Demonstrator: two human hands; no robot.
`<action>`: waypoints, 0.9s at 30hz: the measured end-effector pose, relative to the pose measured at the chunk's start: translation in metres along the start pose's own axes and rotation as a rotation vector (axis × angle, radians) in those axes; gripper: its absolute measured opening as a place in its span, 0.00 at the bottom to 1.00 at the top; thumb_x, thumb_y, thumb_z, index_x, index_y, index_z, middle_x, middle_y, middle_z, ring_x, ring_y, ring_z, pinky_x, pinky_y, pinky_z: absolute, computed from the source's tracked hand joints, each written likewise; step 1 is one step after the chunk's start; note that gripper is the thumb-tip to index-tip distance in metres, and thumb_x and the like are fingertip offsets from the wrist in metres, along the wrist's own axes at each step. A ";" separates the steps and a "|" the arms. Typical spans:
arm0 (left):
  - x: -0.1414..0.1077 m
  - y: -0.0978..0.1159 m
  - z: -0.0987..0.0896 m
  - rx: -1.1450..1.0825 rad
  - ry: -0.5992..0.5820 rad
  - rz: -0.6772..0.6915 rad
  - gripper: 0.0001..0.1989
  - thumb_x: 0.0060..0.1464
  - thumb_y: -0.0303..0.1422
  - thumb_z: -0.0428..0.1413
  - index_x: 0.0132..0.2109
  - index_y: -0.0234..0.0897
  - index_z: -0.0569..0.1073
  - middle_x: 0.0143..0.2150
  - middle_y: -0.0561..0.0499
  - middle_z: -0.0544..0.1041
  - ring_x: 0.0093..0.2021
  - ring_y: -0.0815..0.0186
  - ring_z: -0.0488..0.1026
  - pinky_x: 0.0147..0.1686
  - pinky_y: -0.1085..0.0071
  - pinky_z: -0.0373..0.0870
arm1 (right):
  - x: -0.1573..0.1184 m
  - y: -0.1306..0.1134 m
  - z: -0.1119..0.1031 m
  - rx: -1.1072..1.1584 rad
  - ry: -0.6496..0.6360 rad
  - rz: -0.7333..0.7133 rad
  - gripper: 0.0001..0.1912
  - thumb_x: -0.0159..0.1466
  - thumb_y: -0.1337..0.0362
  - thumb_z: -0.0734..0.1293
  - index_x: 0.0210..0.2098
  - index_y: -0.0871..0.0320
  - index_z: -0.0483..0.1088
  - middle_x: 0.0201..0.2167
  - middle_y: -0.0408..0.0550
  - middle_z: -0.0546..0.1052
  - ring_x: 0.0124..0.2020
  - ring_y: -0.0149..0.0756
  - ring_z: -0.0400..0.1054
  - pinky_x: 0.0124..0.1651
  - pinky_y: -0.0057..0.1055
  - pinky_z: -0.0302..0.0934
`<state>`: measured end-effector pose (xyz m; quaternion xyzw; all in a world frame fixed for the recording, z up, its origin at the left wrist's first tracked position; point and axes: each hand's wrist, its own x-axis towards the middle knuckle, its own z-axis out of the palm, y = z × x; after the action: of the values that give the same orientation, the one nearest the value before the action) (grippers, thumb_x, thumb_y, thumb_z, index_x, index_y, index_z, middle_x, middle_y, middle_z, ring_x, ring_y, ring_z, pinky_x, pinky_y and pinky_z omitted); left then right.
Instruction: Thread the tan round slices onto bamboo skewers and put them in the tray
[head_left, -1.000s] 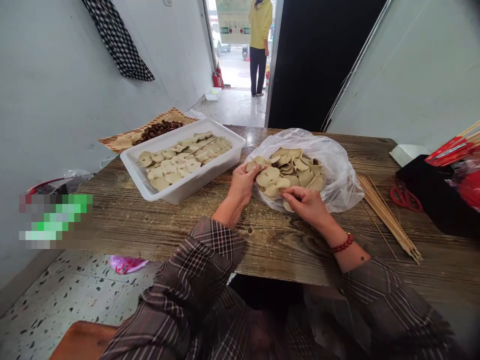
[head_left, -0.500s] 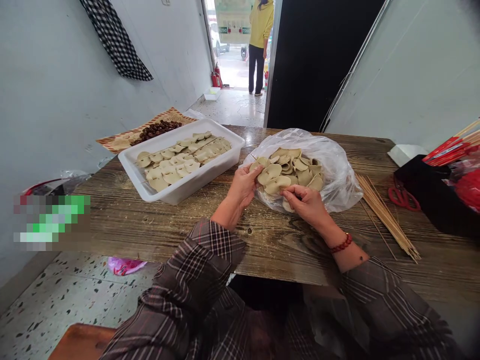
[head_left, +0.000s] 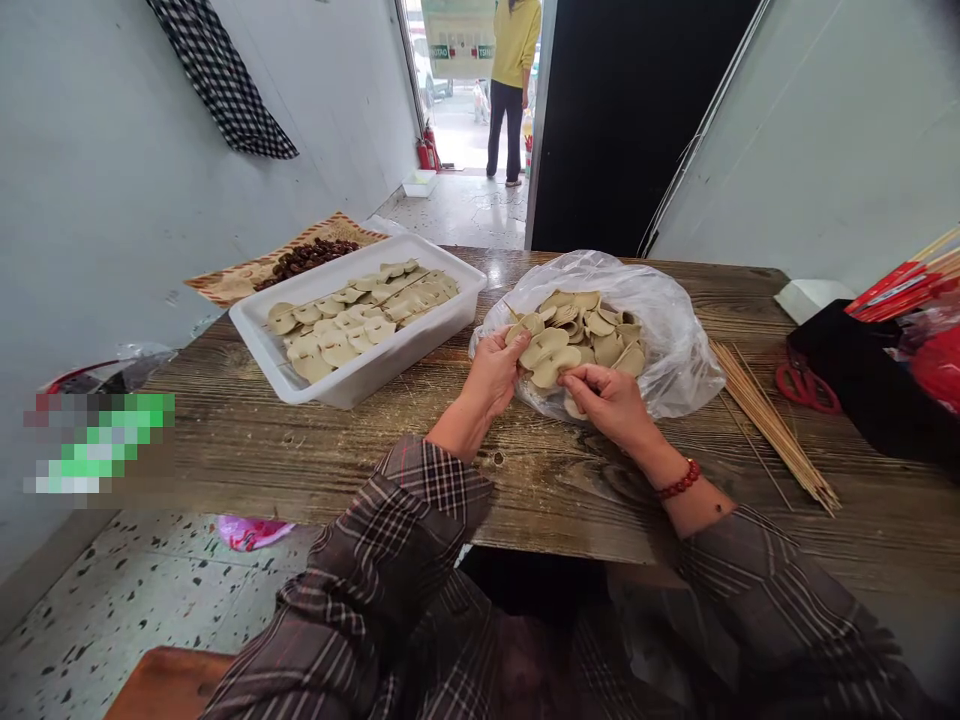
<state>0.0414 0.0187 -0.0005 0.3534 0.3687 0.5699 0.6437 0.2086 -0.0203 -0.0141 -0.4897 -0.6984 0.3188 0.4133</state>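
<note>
My left hand [head_left: 496,372] is closed on one side of a skewer of round beige slices [head_left: 544,346], over the edge of a clear plastic bag [head_left: 679,345]. A thin skewer tip pokes out beyond the far slice. At the near end, the thumb and fingers of my right hand [head_left: 611,402] pinch the same skewer at its last slice; the exact grip is hidden. Loose beige slices [head_left: 611,345] fill the opened bag behind. To the left, a white plastic tray [head_left: 375,375] holds several finished skewers of slices [head_left: 341,340] in rows.
Bare wooden skewers [head_left: 776,430] lie right of the bag, near red-handled scissors [head_left: 808,386] and a black holder [head_left: 847,370] with red-wrapped sticks [head_left: 900,282]. Dark brown pieces [head_left: 311,258] rest on patterned paper [head_left: 217,287] behind the tray. A person [head_left: 514,80] stands at the doorway.
My right hand has shifted slightly left and up at the near end of the skewer, and the last slice is tilted more upright. The whole view has moved a little.
</note>
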 end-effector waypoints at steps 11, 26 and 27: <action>0.005 0.009 -0.011 0.372 0.081 0.273 0.08 0.53 0.34 0.60 0.39 0.35 0.76 0.37 0.47 0.80 0.36 0.67 0.75 0.41 0.70 0.71 | 0.012 0.013 -0.034 0.195 0.346 0.088 0.17 0.60 0.51 0.67 0.34 0.60 0.76 0.15 0.39 0.66 0.17 0.26 0.55 0.20 0.26 0.49; 0.001 -0.010 -0.006 1.554 -0.097 0.621 0.13 0.54 0.29 0.56 0.47 0.37 0.76 0.56 0.40 0.73 0.58 0.50 0.64 0.57 0.51 0.61 | 0.016 0.024 -0.033 0.279 0.341 0.099 0.17 0.59 0.51 0.68 0.34 0.60 0.76 0.15 0.38 0.65 0.17 0.27 0.57 0.20 0.26 0.48; 0.001 -0.010 -0.006 1.550 -0.094 0.633 0.13 0.54 0.29 0.55 0.47 0.37 0.76 0.55 0.40 0.74 0.57 0.50 0.65 0.57 0.52 0.61 | 0.015 0.023 -0.033 0.275 0.336 0.100 0.17 0.60 0.51 0.68 0.35 0.60 0.76 0.15 0.38 0.65 0.17 0.27 0.57 0.20 0.26 0.48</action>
<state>0.0410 0.0186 -0.0122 0.8061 0.5121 0.2935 0.0429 0.2451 0.0031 -0.0150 -0.5091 -0.5443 0.3452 0.5704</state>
